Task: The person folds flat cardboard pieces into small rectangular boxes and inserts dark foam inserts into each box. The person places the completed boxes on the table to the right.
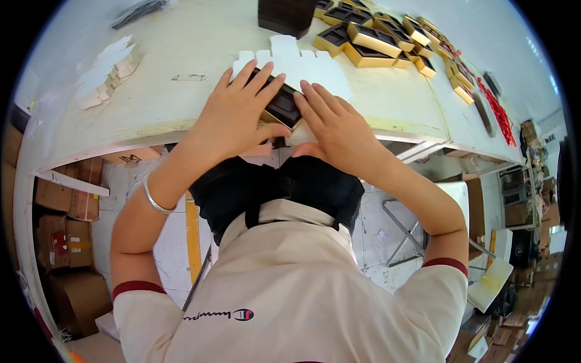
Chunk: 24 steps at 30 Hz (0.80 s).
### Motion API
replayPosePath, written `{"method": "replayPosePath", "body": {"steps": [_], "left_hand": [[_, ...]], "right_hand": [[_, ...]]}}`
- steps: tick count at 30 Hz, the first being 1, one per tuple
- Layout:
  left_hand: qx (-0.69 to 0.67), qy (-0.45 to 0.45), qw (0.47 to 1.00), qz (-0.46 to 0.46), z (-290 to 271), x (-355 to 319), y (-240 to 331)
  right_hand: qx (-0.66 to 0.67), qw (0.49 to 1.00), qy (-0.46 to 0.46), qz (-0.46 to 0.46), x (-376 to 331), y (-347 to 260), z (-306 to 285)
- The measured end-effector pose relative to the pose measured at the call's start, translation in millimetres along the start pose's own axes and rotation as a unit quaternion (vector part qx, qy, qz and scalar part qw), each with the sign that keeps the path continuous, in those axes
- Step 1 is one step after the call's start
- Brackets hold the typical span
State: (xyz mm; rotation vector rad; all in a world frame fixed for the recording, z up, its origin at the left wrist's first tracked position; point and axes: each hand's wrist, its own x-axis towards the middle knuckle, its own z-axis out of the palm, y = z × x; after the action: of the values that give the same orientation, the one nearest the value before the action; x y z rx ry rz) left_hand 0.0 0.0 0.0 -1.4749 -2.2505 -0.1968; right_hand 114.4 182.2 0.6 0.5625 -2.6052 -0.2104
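Note:
A small gold box with a black recessed insert (283, 107) lies tilted at the table's near edge, between my two hands. My left hand (233, 115) spans its left side, fingers over the far part and thumb at the near end, so it grips the box. My right hand (339, 130) has its fingers stretched out, with the fingertips touching the box's right side. Just beyond, flat white card blanks (308, 65) with notched far edges lie partly under my hands. The box's underside is hidden.
Many gold boxes with black inserts (372, 45) are heaped at the far right, beside red ribbons (499, 112). A dark brown box (284, 17) stands at the back. White card pieces (109, 72) are stacked at the left. Cartons (63, 242) and a folding stool (405, 233) stand below.

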Motion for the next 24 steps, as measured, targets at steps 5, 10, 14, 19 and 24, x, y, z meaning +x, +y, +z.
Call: {"method": "replayPosePath", "body": {"steps": [5,10,14,19,24], "left_hand": [[0.003,0.049,0.999,0.000,12,-1,6],[-0.014,0.037,0.998,-0.051,2,2,20],[-0.180,-0.011,0.982,-0.059,-28,1,9],[-0.135,0.050,0.989,-0.040,3,-11,4],[-0.088,0.071,0.992,-0.047,10,-11,11]], "right_hand": [[0.061,0.996,0.033,0.053,-4,-3,6],[0.316,0.939,0.087,0.102,-6,4,11],[0.424,0.892,0.056,0.145,-9,27,17],[0.342,0.925,0.135,0.099,-10,12,11],[0.270,0.945,0.177,0.054,-14,7,29]]}}
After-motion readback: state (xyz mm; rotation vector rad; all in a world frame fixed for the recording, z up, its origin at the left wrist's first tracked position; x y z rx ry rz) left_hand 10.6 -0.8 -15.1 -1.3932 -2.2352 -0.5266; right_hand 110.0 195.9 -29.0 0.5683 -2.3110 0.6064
